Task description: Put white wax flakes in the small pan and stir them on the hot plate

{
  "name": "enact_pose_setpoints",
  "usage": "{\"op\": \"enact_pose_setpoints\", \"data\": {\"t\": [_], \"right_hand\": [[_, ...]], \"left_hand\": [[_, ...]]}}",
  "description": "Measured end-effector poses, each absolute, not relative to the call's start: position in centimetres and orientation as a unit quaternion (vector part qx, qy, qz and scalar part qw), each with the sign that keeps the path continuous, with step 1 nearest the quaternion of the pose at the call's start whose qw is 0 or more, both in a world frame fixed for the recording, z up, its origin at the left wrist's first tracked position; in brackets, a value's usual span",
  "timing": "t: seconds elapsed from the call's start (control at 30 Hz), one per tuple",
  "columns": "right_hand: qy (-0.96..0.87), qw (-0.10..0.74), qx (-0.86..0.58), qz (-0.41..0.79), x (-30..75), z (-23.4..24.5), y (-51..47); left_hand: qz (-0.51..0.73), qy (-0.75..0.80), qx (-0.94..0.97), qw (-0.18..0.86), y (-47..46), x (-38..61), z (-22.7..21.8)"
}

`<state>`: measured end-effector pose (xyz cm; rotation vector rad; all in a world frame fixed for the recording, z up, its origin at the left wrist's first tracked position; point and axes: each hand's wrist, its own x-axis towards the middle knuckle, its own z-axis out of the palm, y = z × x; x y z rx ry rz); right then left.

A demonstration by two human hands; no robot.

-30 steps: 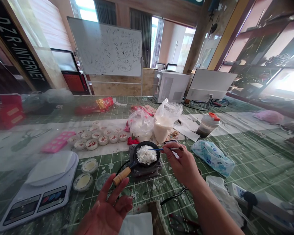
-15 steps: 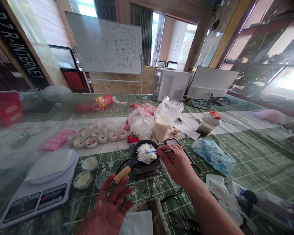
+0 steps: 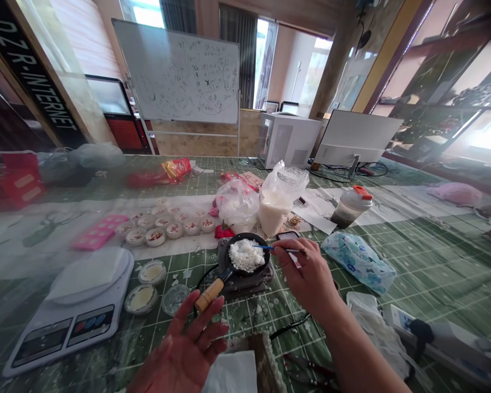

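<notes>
On the gridded worktop (image 3: 442, 273), your right grip (image 3: 311, 281) is pinching a thin blue stick (image 3: 265, 247) over the small black pan (image 3: 261, 261); your left grip (image 3: 184, 355) is spreading wide open.

the writing on the whiteboard (image 3: 184, 71) is too small to read. the red packages (image 3: 20, 183) at the far left of the table (image 3: 425, 273) are blurred, and the red marks (image 3: 155, 236) in the little round cups (image 3: 136, 237) are too small to make out. the right hand (image 3: 309, 278) hides part of the thin blue stick (image 3: 270, 247), while the picture's bottom edge cuts off the left hand (image 3: 184, 355) and a crusted dark slab (image 3: 264, 363).
</notes>
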<state>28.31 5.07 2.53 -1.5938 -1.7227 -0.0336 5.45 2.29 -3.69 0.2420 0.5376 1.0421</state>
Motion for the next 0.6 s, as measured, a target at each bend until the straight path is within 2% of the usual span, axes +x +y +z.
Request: {"op": "enact_pose_setpoints", "data": {"t": [0.1,0.2,0.37,0.47,0.6], "right_hand": [[-0.665,0.37,-0.648,-0.032,28.6,2.6,5.0],[-0.69,0.354,-0.631,0.002,28.1,2.3,5.2],[-0.714,0.374,-0.59,0.036,27.4,2.5,5.1],[-0.712,0.36,-0.601,0.045,27.7,2.6,5.1],[-0.677,0.39,-0.624,0.026,27.9,2.1,5.6]], "left_hand": [[0.491,0.254,0.112,0.826,2.2,5.4,-3.5],[0.496,0.25,0.109,0.824,2.2,5.5,-3.4],[0.5,0.235,0.114,0.826,2.1,5.4,-3.5],[0.499,0.215,0.117,0.831,2.1,5.3,-4.0],[0.496,0.198,0.119,0.837,2.1,5.3,-4.5]]}}
